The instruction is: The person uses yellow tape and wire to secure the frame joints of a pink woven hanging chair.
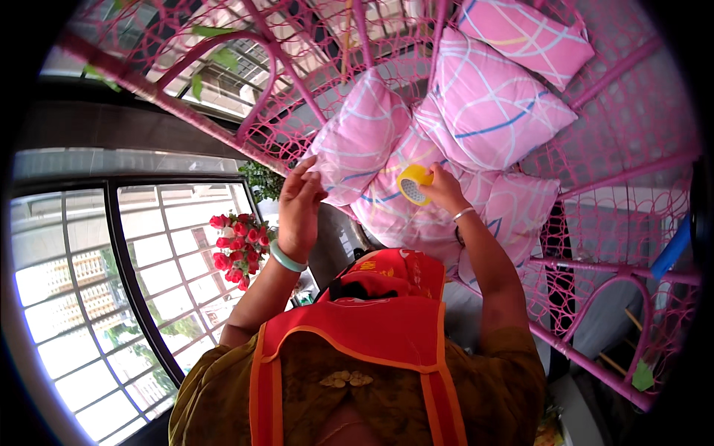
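Overhead, right hand [444,189] grips 1 yellow tape roll [413,183] against pink cushions [416,201]; left hand [299,204] half-open, empty, fingertips touching pink wicker frame [223,134].

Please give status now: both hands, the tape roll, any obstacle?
Right hand grips yellow tape roll, raised before pink cushions. Left hand open, fingers at pink cushion edge. Nothing between the hands; pink woven chair frame close around.

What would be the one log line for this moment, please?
left hand: open, at pillow edge | right hand: holds yellow tape roll | chair frame: pink | roses: left
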Available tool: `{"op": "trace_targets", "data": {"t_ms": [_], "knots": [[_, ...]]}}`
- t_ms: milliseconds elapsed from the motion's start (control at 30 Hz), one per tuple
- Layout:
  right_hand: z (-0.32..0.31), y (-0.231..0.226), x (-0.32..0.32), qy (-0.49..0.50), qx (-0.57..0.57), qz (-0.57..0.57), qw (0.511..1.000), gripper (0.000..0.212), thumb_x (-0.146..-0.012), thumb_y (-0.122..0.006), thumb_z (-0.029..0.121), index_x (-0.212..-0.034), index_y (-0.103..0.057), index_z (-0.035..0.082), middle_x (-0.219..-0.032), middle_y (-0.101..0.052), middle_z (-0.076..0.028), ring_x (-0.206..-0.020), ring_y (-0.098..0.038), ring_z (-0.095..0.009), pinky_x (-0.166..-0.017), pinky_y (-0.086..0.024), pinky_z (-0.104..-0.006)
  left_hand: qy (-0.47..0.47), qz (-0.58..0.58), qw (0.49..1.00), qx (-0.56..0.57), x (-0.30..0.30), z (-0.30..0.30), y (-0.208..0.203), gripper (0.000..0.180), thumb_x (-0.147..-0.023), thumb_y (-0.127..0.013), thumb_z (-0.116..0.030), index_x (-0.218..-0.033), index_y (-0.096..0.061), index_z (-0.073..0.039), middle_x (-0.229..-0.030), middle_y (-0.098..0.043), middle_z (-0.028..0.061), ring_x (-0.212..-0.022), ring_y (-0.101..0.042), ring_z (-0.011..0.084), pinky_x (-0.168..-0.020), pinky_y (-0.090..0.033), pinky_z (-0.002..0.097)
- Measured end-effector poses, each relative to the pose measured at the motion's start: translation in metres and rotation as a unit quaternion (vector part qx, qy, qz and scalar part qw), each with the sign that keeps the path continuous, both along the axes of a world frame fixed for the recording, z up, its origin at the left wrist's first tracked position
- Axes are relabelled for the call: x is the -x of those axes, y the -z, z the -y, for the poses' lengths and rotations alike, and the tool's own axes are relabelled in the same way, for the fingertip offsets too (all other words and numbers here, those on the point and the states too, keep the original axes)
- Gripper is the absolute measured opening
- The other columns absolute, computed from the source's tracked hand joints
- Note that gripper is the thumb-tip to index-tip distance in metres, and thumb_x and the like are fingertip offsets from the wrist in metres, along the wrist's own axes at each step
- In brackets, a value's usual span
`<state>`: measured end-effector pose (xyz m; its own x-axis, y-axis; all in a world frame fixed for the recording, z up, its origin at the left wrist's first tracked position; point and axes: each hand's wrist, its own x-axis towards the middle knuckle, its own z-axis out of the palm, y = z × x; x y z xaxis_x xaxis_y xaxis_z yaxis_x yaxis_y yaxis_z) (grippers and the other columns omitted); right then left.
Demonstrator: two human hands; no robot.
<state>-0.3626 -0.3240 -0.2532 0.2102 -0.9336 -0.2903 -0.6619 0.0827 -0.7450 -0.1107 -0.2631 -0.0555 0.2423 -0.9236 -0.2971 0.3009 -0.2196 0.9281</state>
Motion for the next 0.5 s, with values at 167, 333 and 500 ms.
{"op": "trace_targets", "data": {"t_ms": [167, 333, 500], "knots": [[0.001, -0.161, -0.043, -0.154, 0.191, 0.058, 0.968, 0.040, -0.065, -0.069, 0.018, -0.093, -0.044, 0.005, -0.083, -0.060, -0.016, -0.080, -0.059, -0.033, -0.069, -0.046, -0.0397, 0.146, 0.198, 0.958, 0.145, 0.002, -0.004, -0.019, 0.071, -0.073, -0.059, 0.007, -0.136, -0.028, -0.008, -0.102, -0.048, 0.0021, -0.096, -0.048, 0.0128, -0.086, -0.039, 0.0267], [-0.012, -0.271, -0.096, -0.258, 0.335, 0.072, 0.904, 0.041, -0.063, -0.069, 0.018, -0.092, -0.044, 0.005, -0.075, -0.060, -0.015, -0.074, -0.059, -0.033, -0.065, -0.047, -0.0417, 0.199, 0.452, 0.835, 0.241, -0.026, -0.016, -0.057, 0.098, -0.062, -0.066, 0.003, -0.140, -0.008, -0.009, -0.134, -0.028, 0.0152, -0.120, -0.035, 0.0298, -0.100, -0.031, 0.0369], [-0.033, -0.328, -0.150, -0.342, 0.320, 0.065, 0.881, 0.044, -0.065, -0.070, 0.024, -0.093, -0.042, 0.005, -0.073, -0.059, -0.016, -0.071, -0.060, -0.033, -0.062, -0.046, -0.0414, 0.036, 0.534, 0.798, 0.276, -0.067, -0.042, -0.088, 0.100, -0.056, -0.069, 0.001, -0.138, -0.015, -0.007, -0.132, -0.028, 0.0219, -0.121, -0.033, 0.0394, -0.099, -0.032, 0.0406]]}}
